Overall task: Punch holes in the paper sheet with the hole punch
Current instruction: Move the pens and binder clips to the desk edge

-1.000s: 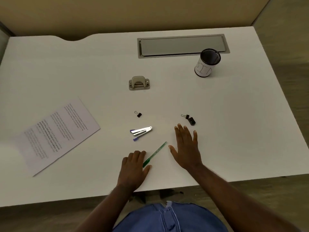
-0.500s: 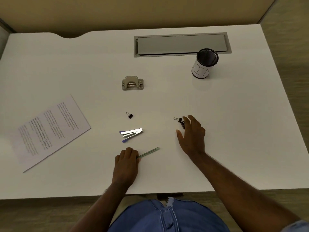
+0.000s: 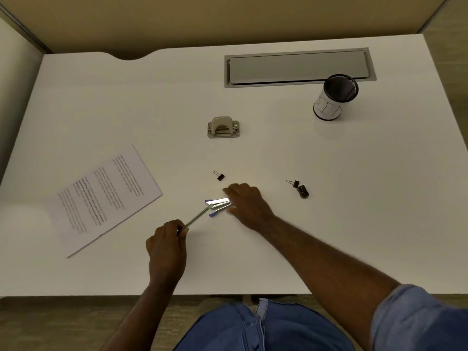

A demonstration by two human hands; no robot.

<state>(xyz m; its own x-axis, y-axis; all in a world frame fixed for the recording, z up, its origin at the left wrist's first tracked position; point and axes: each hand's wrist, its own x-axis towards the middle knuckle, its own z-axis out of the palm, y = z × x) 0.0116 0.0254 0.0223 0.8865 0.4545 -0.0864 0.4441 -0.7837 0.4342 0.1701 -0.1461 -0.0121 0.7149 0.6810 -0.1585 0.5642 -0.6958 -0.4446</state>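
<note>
A: Status on hands?

B: My left hand is clenched around the near end of the green pen, which angles up and away toward the stapler. The pen tip overlaps the stapler's left end; can't tell if they touch. My right hand rests flat against the stapler's right end, fingers loosely spread over it, thumb on the near side. Can't tell if it's actually gripping.

A: Task items?

B: The hole punch sits untouched mid-desk, well beyond both hands, upright with its handle up. The paper sheet lies flat on the left, printed side up, rotated so one corner points to me. The two are well apart.

A: Anything else on the desk?

B: 1 binder clip sits just beyond my right fingers. A 2nd binder clip lies to the right, touching or nearly touching a small black object. The mesh pen cup, wearing a white label, stands far right next to the grey cable tray lid.
</note>
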